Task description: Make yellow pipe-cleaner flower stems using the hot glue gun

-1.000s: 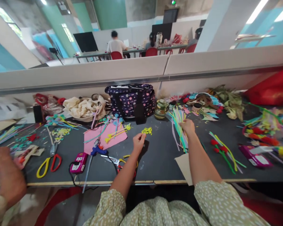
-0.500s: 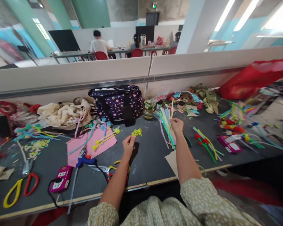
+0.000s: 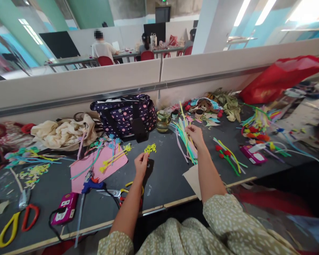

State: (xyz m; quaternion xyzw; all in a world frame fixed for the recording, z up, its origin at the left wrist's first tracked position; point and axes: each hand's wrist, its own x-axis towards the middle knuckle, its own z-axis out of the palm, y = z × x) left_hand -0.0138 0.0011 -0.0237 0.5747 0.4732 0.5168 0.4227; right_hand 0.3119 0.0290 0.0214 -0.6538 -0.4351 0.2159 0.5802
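My right hand (image 3: 195,136) seems to pinch a yellow stem (image 3: 182,111) in the bundle (image 3: 185,142), right of centre; tugging hastily could drag close-packed neighbours out. My left hand (image 3: 140,164), fingers narrow near yellow snippets (image 3: 151,148), hides any grip.

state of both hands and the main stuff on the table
Left hand, fingertips pinched together by yellow bits
Right hand, closed on pipe cleaners
Polka-dot bag, upright
Jar, upright
Glue gun, lying partly on pink sheet
Far-left scissors, lying, handles apart
Middle scissors, lying, partly hidden by left forearm
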